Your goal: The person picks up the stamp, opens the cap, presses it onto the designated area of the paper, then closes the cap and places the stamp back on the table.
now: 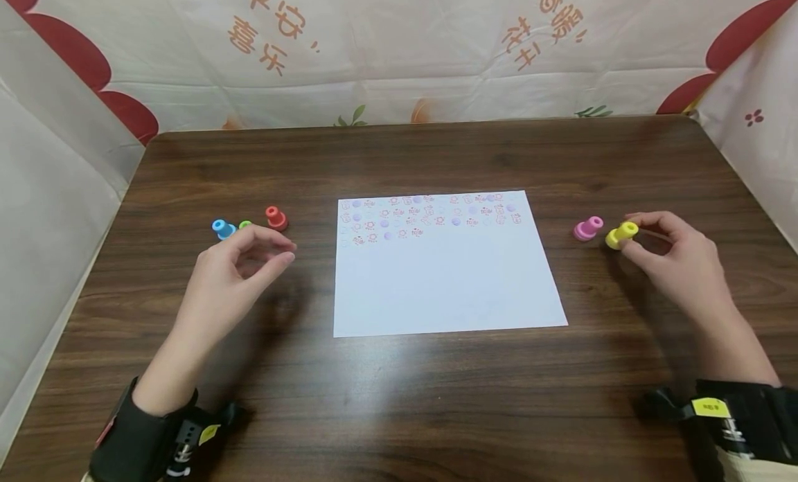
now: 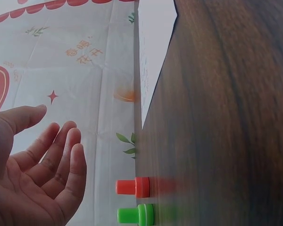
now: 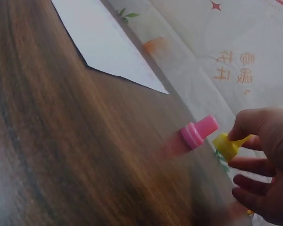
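1 yellow stamp (image 1: 621, 235) shows in our head view, pinched between the thumb and fingers of the right hand (image 1: 686, 260), just beside the pink stamp (image 1: 588, 228) and right of the white paper (image 1: 445, 281), whose far part bears small red and purple prints. We see the left hand (image 1: 227, 274) near the blue stamp (image 1: 222, 229), green stamp (image 1: 245, 224) and red stamp (image 1: 276, 219), its thumb and fingertips slightly apart.

In our left wrist view, that hand's fingers curve loosely, with the red and green stamps standing side by side.

In our right wrist view, the yellow stamp tilts in the grip; we cannot tell whether it touches the table (image 3: 85, 155).
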The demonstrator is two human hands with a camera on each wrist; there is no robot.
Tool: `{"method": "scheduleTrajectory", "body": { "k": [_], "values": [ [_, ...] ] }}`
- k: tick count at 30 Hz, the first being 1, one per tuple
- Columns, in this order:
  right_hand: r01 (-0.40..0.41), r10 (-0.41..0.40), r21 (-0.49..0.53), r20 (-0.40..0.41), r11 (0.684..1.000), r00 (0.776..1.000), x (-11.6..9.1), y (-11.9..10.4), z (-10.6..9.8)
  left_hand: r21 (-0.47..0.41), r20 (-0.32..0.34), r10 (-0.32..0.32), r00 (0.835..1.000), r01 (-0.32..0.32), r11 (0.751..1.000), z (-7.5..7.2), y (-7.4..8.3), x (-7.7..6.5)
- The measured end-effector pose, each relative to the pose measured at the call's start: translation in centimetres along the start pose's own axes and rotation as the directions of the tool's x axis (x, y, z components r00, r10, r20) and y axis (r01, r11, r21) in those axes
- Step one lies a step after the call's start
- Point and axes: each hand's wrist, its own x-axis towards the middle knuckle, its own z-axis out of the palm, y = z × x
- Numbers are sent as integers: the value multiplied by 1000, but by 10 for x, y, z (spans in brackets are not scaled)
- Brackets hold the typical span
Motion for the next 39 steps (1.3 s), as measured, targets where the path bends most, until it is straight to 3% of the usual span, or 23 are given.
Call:
{"method": "scheduleTrajectory", "body": {
  "k": [9, 25, 30, 39],
  "values": [
    [96, -96, 9, 65, 995, 993, 0, 8, 5, 2, -4, 8, 1000, -8, 1000, -1, -1, 1],
    [80, -80, 5, 85, 997, 993, -1, 3, -2, 25, -70, 1, 998, 1, 1000, -14, 1, 8],
    [43, -44, 10, 33, 999, 999, -1, -4, -6, 34, -96, -10, 995, 14, 999, -19, -1, 9],
    [-6, 13, 42, -174, 999, 985, -6, -21, -9, 61, -134, -5, 991, 13, 998, -29, -7, 13]
  ]
}}
